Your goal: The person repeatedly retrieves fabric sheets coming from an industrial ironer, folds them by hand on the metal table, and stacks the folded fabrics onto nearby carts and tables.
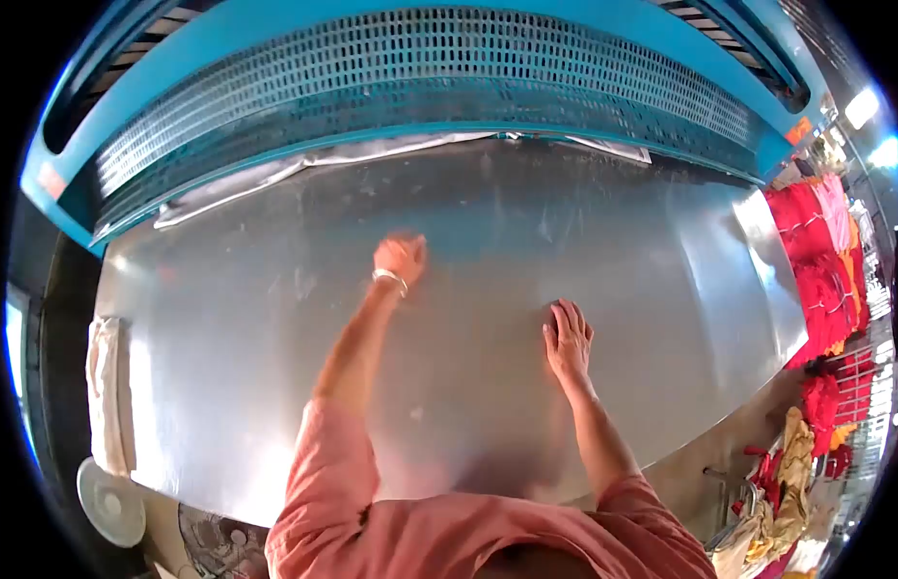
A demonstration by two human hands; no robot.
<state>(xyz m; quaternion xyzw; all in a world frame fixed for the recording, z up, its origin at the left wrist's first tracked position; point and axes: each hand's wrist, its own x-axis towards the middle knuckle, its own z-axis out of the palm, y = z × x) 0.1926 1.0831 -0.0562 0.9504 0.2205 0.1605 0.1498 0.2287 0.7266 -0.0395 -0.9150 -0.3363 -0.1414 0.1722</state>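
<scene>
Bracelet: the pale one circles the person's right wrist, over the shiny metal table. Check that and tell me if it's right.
Wrong wrist: in the head view, the pale bracelet circles the wrist of the left hand; none shows at the right hand. It is indeed over the shiny metal table.

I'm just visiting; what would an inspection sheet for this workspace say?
Surface: table is shiny metal, with reflections and small marks.
Job's things: the table lies under both hands; a pale sheet runs along its far edge.
Clutter: cloth at the left edge.
Grips: left hand curled but blurred, contents unclear; right hand open, palm down.
Cables: nothing seen.
Surroundings: perforated blue guard beyond, fan at left, red bundles at right.
</scene>
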